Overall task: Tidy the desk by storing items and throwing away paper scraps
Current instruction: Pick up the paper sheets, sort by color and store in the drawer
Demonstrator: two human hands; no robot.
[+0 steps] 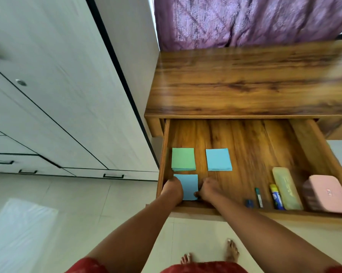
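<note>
At the far left stand white wardrobe doors (pixel 53 107) with low drawers, and a white plastic sheet (pixel 18 239) lies on the tiled floor (pixel 111 196). The wooden desk (pixel 251 83) fills the right half of the view, with a purple curtain (pixel 245 20) behind it. Its drawer (pixel 264 138) is pulled out toward the person.

In the drawer's near-left corner lies a blue paper stack (pixel 189 185), held between both hands. The left hand (pixel 173 189) sits against the stack's left edge, next to the drawer's left wall, fingers curled down over that edge. The right hand (pixel 207 189) sits at the stack's right edge, its thumb touching the stack's near-right corner and its fingers bent down beside the paper; I cannot tell how firmly either hand grips.

Just beyond the left hand, along the left wall, lies a green paper stack (pixel 183 159). To its right, apart from it, is a second blue stack (pixel 218 159).

Along the drawer's front edge toward the right lie a small blue object (pixel 249 202), a green pen-like stick (pixel 258 197), a glue stick (pixel 276 197) and a translucent yellowish case (pixel 286 188). A pink box (pixel 328 195) sits in the near-right corner.
</note>
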